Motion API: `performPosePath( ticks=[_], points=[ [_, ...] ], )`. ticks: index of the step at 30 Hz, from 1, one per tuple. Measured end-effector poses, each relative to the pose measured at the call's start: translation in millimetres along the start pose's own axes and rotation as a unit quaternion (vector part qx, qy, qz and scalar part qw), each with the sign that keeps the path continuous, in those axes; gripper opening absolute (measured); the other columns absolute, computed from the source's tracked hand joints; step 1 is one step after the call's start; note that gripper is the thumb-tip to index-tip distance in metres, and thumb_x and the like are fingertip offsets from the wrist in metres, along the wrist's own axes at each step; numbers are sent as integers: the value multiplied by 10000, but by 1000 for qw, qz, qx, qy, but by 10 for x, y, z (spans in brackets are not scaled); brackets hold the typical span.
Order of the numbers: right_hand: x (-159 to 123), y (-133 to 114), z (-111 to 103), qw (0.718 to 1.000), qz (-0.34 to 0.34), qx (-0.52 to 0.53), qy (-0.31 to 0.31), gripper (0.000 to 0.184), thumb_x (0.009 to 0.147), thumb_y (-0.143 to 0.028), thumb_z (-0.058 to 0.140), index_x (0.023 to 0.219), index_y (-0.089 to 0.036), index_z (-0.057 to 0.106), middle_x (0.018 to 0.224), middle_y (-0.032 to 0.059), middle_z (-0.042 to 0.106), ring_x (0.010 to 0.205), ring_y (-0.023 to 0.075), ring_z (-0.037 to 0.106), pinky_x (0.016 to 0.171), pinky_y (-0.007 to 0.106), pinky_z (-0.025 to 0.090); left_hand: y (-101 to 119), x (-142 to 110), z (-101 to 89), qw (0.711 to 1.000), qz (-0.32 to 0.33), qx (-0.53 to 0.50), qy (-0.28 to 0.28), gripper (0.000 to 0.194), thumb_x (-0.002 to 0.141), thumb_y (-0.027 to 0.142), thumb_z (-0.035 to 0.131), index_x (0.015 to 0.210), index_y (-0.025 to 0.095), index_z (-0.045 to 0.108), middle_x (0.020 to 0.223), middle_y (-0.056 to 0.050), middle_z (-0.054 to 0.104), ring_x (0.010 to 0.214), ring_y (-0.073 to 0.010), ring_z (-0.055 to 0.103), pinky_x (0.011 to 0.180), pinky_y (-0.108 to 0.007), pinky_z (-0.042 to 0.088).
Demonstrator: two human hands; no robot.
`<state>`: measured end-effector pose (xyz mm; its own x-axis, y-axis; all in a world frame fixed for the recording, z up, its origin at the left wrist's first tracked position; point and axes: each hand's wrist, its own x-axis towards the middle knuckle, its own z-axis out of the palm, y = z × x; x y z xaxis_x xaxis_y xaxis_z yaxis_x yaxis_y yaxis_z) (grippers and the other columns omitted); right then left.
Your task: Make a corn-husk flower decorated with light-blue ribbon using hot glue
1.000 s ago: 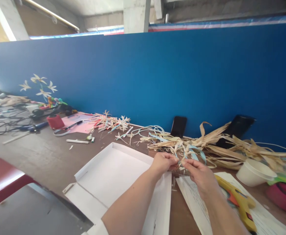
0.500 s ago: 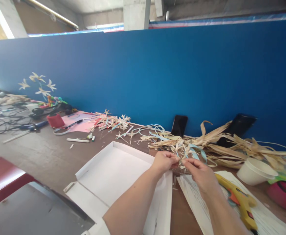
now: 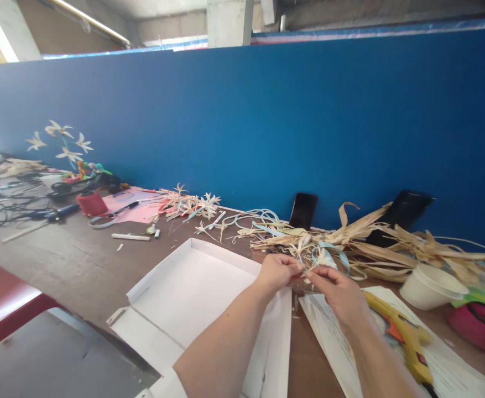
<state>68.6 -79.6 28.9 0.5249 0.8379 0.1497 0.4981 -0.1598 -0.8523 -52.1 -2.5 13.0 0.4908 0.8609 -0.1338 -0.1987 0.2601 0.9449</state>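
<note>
My left hand is closed in a pinch above the right edge of the open white box. Fingertip to fingertip with it, my right hand pinches too. Between them is a small pale husk flower with a bluish stem, its lower part hidden by the fingers. Which hand bears most of it I cannot tell. Just behind the fingers lie dried corn husks and a light blue ribbon, partly overlapping the flower from this angle.
A yellow glue gun rests on printed paper by my right forearm. Beyond it stand a white cup and a pink round object. Two phones lean near the blue partition. Finished husk flowers lie further left.
The fingertips have shifted slightly against each other at the flower's stem. Both hands stay in nearly the same place, and the view has tilted a little.
</note>
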Motion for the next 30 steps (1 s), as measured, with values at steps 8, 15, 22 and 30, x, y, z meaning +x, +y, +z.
performPosePath(
  ticks=[8, 15, 22, 30],
  points=[
    [-18, 10, 4, 1000, -4, 16, -22, 284, 634, -474, 629, 714, -209, 694, 677, 12, 664, 651, 196, 575, 587, 283, 403, -17, 20, -14, 1000, 6, 9, -2, 192, 596, 270, 722, 618, 102, 629, 530, -6, 569, 481, -73, 498, 575, -240, 445],
    [-3, 19, -14, 998, -24, -50, -33, 249, 652, -451, 610, 713, -222, 685, 735, 9, 685, 711, 207, 604, 637, 287, 422, -25, 21, -9, 1000, 0, -5, -2, 249, 555, 306, 757, 614, 103, 626, 525, -7, 573, 488, -78, 514, 572, -236, 444],
    [0, 18, 19, 997, -26, -70, -12, 276, 634, -457, 606, 732, -207, 667, 656, 8, 668, 631, 197, 597, 572, 279, 413, -6, 15, -6, 1000, -7, -15, -5, 271, 529, 310, 776, 616, 103, 625, 536, -8, 581, 491, -82, 520, 591, -252, 453],
    [-9, -28, 28, 996, -39, -80, -3, 260, 618, -443, 601, 707, -205, 653, 617, 4, 652, 599, 190, 585, 556, 276, 405, 7, -4, -2, 1000, -11, 7, -2, 258, 559, 311, 762, 636, 100, 636, 533, -3, 570, 480, -73, 507, 575, -240, 441]
  ],
)
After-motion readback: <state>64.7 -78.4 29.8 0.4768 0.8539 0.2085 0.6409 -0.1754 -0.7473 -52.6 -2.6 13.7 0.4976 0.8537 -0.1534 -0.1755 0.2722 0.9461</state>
